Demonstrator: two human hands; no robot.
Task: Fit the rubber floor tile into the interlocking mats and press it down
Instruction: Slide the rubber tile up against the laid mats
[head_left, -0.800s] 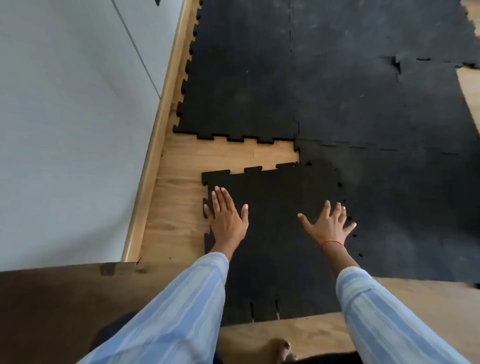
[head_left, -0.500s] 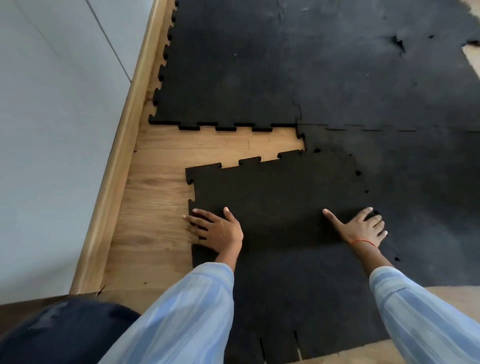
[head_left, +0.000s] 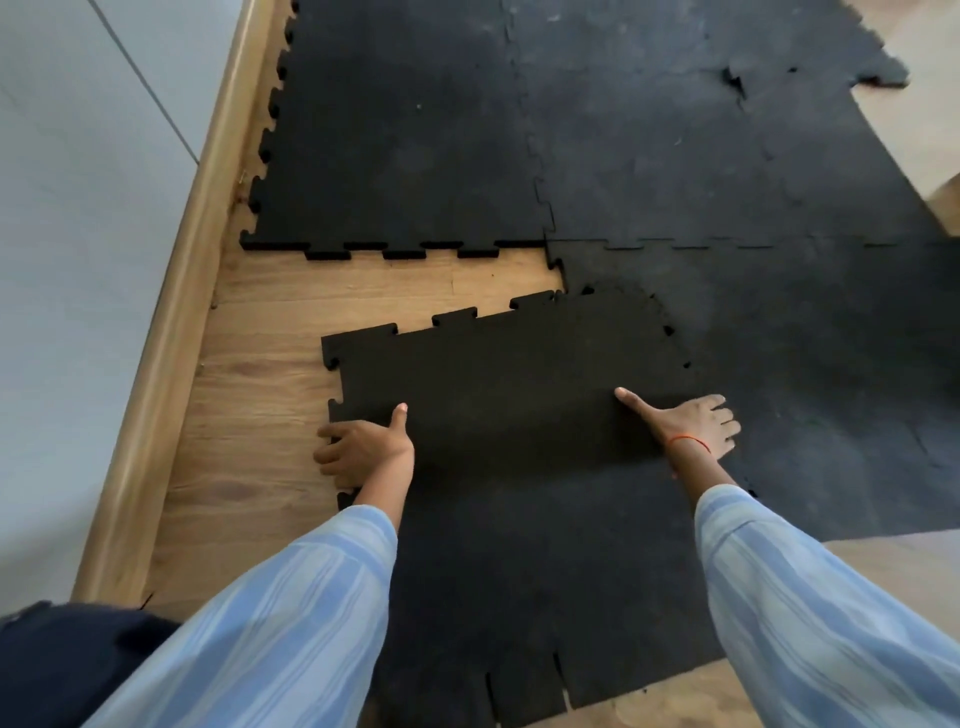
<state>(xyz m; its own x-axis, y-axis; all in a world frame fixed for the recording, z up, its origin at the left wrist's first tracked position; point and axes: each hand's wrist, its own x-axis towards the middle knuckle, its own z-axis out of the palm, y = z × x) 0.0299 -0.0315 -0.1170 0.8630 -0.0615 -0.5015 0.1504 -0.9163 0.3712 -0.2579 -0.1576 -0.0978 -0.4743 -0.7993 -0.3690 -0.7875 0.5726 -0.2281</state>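
Observation:
A loose black rubber floor tile (head_left: 509, 395) with toothed edges lies askew on the wooden floor, its right side overlapping the laid interlocking mats (head_left: 649, 171). A strip of bare wood separates its far edge from the mat beyond. My left hand (head_left: 361, 451) grips the tile's left edge, fingers curled under it and thumb on top. My right hand (head_left: 693, 423) holds the tile's right edge, thumb stretched across the top and fingers over the side on the mat below.
A pale wall with a wooden skirting board (head_left: 171, 332) runs along the left. Bare wood floor (head_left: 260, 415) shows between skirting and tile. A raised seam (head_left: 737, 78) sits in the far mats. A dark cloth-like shape (head_left: 62, 670) is at the bottom left.
Both hands went from lying flat on top of the tile to gripping its left and right edges. The view has moved closer and swung right.

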